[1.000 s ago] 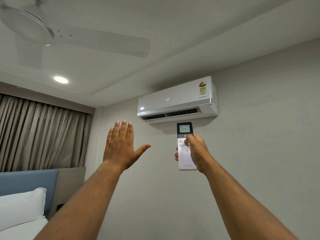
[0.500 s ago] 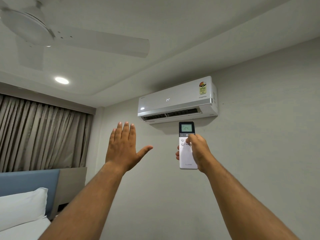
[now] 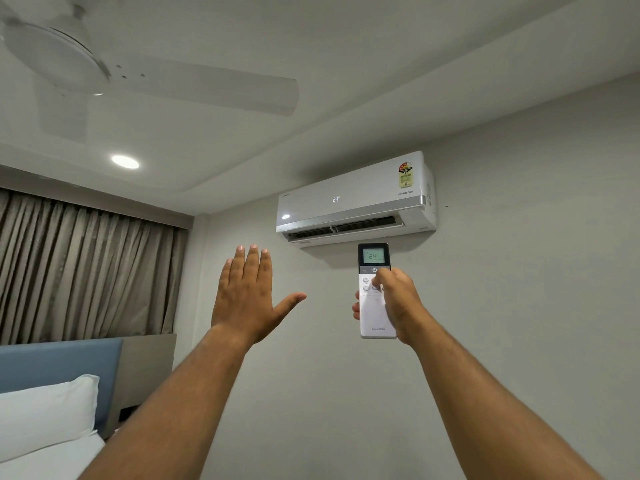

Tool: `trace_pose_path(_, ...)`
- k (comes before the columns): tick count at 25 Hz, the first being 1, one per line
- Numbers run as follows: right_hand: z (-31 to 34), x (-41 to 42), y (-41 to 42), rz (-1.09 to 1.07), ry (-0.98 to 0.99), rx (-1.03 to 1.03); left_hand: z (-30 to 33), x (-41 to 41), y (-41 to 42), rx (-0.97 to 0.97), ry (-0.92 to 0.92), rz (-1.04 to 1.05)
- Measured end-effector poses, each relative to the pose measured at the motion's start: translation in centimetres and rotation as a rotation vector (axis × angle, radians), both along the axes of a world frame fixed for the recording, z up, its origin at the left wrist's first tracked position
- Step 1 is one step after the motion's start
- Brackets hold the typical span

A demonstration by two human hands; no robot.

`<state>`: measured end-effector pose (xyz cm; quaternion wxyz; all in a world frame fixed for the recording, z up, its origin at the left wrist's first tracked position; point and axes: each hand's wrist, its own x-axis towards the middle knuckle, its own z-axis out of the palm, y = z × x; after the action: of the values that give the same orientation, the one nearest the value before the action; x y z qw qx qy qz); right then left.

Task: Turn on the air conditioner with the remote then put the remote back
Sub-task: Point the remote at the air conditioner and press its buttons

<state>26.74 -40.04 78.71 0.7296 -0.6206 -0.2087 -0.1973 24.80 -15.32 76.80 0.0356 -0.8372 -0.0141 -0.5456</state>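
Note:
A white wall-mounted air conditioner hangs high on the grey wall. Its front shows a lit "24" and its lower flap stands open. My right hand grips a white remote upright just below the unit, thumb on the buttons under the power key. The remote's dark top has a lit screen reading 24. My left hand is raised to the left of the remote, palm away from me, fingers straight and thumb spread, holding nothing.
A white ceiling fan blurs at the upper left beside a round ceiling light. Brown curtains cover the left wall. Below them are a blue headboard and a white pillow.
Both hands have lifted slightly. My right thumb has shifted on the remote's buttons. The unit still shows 24.

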Motion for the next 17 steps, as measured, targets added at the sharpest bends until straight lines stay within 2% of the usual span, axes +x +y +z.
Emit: trace_pose_path(17, -0.76, -0.17, 0.54, 0.008, 0.054, -0.057, -0.16, -0.54, 0.33, 0.002, 0.003, 0.008)
